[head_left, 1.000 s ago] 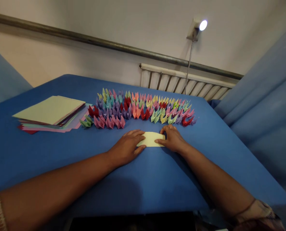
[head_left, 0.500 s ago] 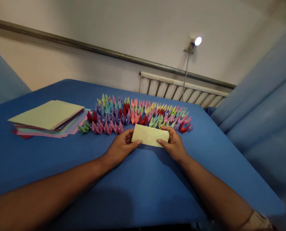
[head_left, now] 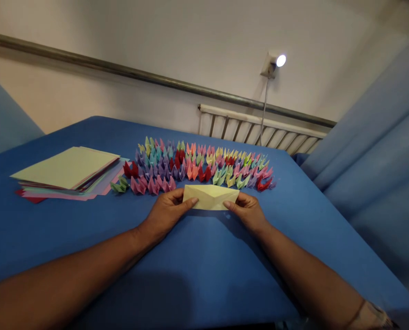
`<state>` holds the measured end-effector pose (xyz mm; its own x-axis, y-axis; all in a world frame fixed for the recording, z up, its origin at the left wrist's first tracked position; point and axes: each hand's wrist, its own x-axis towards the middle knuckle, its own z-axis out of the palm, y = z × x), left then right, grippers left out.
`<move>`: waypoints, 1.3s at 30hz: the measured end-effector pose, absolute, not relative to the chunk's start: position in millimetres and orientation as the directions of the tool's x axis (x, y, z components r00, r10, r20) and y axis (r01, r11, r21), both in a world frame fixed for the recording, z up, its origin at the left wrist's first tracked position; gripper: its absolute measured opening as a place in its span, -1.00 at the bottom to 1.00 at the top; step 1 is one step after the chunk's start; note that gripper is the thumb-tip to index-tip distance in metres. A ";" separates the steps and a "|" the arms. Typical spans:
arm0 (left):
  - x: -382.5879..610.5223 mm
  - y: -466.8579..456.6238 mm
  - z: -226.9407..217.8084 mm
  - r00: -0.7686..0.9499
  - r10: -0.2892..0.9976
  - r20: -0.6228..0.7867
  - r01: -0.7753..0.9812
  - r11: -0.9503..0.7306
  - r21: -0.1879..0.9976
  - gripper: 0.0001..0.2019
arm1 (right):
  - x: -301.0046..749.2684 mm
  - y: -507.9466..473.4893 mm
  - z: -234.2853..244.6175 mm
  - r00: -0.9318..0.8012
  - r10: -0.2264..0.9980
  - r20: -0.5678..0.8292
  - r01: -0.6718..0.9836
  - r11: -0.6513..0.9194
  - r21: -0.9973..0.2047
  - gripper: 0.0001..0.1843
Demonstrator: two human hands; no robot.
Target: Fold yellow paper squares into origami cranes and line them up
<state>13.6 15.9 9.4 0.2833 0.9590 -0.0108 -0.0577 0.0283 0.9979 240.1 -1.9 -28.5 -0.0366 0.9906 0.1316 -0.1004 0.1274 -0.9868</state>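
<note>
A folded sheet of pale yellow paper [head_left: 209, 198] is held level between my two hands, above the blue table. My left hand [head_left: 168, 208] grips its left end, thumb in front and fingers behind. The right end is pinched the same way by my right hand [head_left: 249, 210]. Along its top edge the paper gapes a little, with a crease dipping at the middle. Just beyond it stand rows of small folded paper figures [head_left: 163, 169] in many colours.
On the left lies a stack of coloured paper sheets [head_left: 67, 168], pale yellow on top. The table has a blue cover [head_left: 204, 270]. Behind it are a radiator [head_left: 239, 128], a metal rail [head_left: 139, 75] and a lit plug-in lamp [head_left: 280, 60]. A blue curtain [head_left: 373, 137] hangs at the right.
The folded paper has moved slightly left and now sits more level. Its top edge has parted, with a dip at the middle. Both hands keep their grip.
</note>
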 end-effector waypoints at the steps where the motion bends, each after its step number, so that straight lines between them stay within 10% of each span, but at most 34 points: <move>1: 13.5 15.5 9.0 0.286 0.958 -0.016 -0.035 0.027 0.999 -0.67 | 239.1 -2.5 -29.4 -0.051 0.990 0.134 -0.092 0.129 -0.987 -0.67; 20: 19.9 4.0 6.5 0.429 0.843 0.324 0.203 -0.440 0.875 -0.88 | 209.8 -13.8 -31.5 -0.166 0.984 0.070 -0.112 0.052 -0.992 -0.66; 39: 27.7 4.9 2.7 0.344 0.938 0.046 -0.048 -0.032 0.998 -0.51 | 210.8 -15.6 -20.9 -0.187 0.965 0.184 -0.039 0.179 -0.983 -0.76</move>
<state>27.7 4.9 2.7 0.3439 0.9379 0.0461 -0.0479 -0.0315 0.9984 210.8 -15.6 -20.9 -0.1873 0.9650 0.1836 -0.0390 0.1795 -0.9830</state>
